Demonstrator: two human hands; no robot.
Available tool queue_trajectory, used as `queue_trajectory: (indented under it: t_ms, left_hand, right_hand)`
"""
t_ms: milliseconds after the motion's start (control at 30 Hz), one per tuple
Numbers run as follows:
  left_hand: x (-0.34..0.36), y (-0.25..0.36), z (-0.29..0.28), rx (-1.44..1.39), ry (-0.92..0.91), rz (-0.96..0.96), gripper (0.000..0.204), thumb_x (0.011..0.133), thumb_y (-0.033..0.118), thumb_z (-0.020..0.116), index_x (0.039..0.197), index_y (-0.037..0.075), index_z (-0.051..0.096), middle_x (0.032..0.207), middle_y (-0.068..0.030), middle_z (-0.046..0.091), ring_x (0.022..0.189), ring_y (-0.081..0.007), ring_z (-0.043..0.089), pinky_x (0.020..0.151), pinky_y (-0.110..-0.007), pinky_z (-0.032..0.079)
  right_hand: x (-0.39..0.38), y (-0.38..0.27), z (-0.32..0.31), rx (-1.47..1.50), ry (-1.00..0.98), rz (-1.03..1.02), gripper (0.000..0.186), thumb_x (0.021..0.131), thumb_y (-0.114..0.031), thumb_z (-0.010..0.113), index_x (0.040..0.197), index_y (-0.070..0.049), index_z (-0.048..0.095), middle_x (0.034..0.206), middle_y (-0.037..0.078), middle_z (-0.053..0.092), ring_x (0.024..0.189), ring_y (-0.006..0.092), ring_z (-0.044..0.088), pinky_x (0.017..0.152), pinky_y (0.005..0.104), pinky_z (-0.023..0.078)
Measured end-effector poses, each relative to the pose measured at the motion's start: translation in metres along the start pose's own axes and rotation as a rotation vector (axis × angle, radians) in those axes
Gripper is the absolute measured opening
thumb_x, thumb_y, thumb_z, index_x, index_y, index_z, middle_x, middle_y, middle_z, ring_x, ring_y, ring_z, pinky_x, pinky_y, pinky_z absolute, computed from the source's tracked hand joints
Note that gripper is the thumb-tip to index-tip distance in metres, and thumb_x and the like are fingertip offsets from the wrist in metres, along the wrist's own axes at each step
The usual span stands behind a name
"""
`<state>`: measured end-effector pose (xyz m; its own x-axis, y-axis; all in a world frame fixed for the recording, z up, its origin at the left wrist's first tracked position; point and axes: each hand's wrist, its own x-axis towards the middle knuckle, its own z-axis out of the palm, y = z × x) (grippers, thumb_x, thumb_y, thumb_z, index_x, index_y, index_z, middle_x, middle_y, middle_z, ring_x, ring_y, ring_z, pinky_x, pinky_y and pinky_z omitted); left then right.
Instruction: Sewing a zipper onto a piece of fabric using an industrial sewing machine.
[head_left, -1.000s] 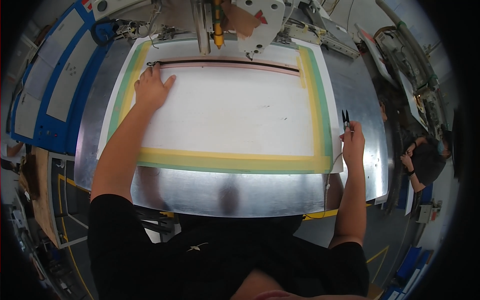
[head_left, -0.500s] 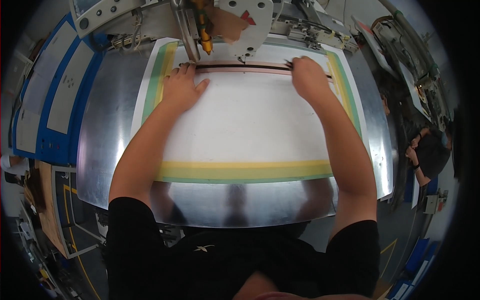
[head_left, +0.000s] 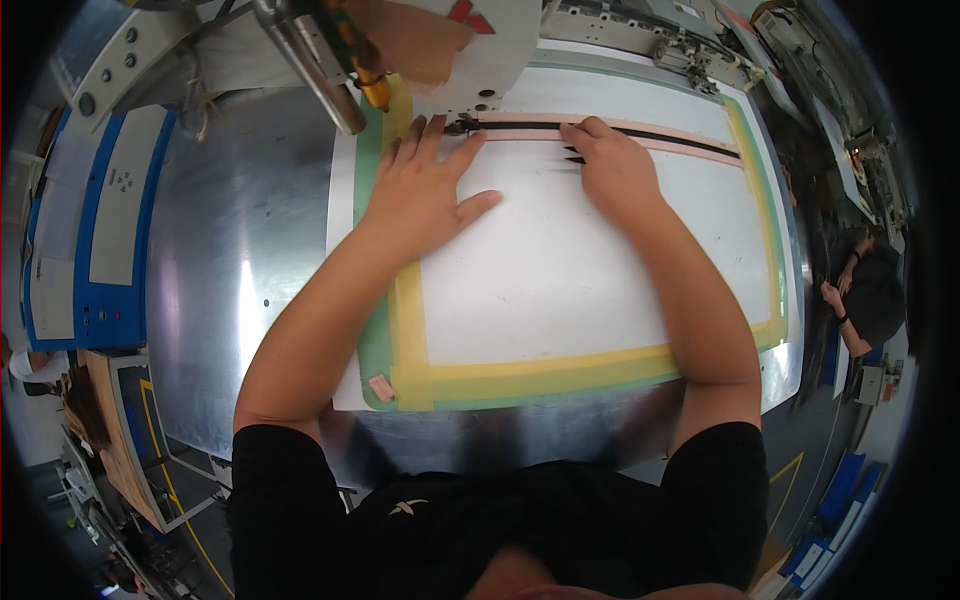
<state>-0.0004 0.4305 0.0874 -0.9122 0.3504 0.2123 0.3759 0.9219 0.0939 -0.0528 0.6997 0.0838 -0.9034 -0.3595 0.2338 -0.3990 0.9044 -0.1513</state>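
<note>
A large white sheet (head_left: 530,260) bordered in yellow and green tape lies on the metal table. Across its far part runs a long black strip (head_left: 690,145) between pink edgings. My left hand (head_left: 420,195) rests palm down on the sheet's left part, fingers spread, its fingertips beside the strip's left end and a small dark machine part (head_left: 462,125). My right hand (head_left: 615,170) is closed round a dark tool with two pointed tips (head_left: 574,156); its kind is unclear and most of it is hidden. The fingertips of that hand touch the black strip.
A machine head (head_left: 500,55) with a metal tube (head_left: 315,70) and a brass-coloured nozzle (head_left: 372,88) overhangs the sheet's far left. The metal table (head_left: 220,260) extends left. A blue-framed cabinet (head_left: 95,230) stands at left. Another person (head_left: 868,295) is at far right.
The sheet has shifted right and nearer me, and the view has tilted slightly. My left hand has moved right with it. My right hand is now nearer my left, its fingertips lowered onto the strip.
</note>
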Motion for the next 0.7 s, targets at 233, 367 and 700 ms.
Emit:
queue_trajectory:
  t_ms: [233,367,700]
  left_hand:
    - [0.016,0.002,0.014,-0.062,-0.019,0.015,0.082,0.099,0.061,0.060,0.161,0.010,0.044,0.162,-0.0273,0.042,0.154,-0.0434,0.033,0.127,-0.056,0.024]
    - [0.015,-0.004,0.015,-0.008,0.008,0.073,0.074,0.101,0.052,0.061,0.156,0.005,0.049,0.159,-0.0216,0.048,0.152,-0.0400,0.038,0.125,-0.057,0.027]
    - [0.015,-0.005,0.012,-0.008,0.228,0.066,0.048,0.095,0.031,0.068,0.135,0.006,0.067,0.138,-0.0145,0.064,0.125,-0.0358,0.061,0.108,-0.049,0.045]
  right_hand:
    - [0.005,0.007,-0.006,0.057,-0.018,-0.038,0.047,0.087,0.005,0.058,0.129,-0.010,0.071,0.117,0.008,0.065,0.102,0.0320,0.069,0.087,0.0435,0.058]
    - [0.005,0.009,0.001,0.059,0.024,-0.053,0.041,0.088,0.003,0.059,0.126,-0.009,0.070,0.112,0.008,0.063,0.100,0.0301,0.069,0.084,0.0435,0.057]
    - [0.014,0.002,0.000,0.037,0.024,0.002,0.038,0.089,0.000,0.059,0.124,-0.010,0.070,0.110,0.009,0.064,0.101,0.0326,0.069,0.084,0.0440,0.058]
